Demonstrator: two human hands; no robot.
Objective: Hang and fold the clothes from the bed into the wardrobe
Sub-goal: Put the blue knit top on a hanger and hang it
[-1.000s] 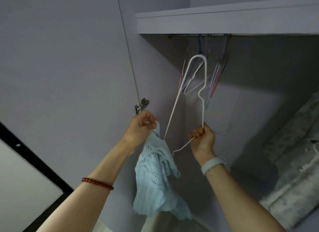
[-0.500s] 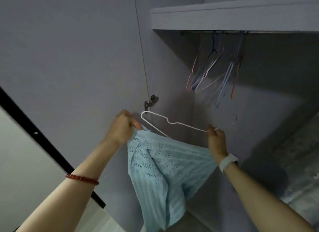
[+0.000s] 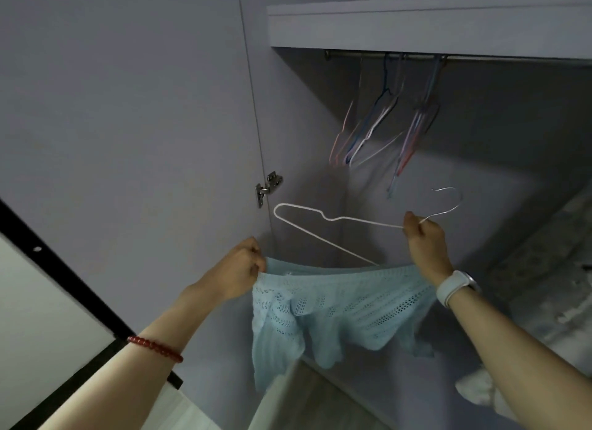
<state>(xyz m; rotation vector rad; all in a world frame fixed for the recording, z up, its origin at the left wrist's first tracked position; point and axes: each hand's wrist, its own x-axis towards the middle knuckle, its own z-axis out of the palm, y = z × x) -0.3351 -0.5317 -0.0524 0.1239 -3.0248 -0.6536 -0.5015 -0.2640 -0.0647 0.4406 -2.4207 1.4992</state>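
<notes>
Blue knit top (image 3: 336,304) stretches between both hands, hanger (image 3: 323,224) above.

Pale blue openwork knit top (image 3: 336,304) hangs between both hands, below the white wire hanger (image 3: 323,220); bunched coloured wire hangers (image 3: 384,122) hang on the metal rail (image 3: 352,55) above

I see wardrobe shelf (image 3: 429,23) spanning top right, rail (image 3: 512,58) tucked just beneath. Bunch of bare wire hangers (image 3: 381,122) hanging on rail, tilted, blurred. Can't see what lies on top of shelf.
</notes>
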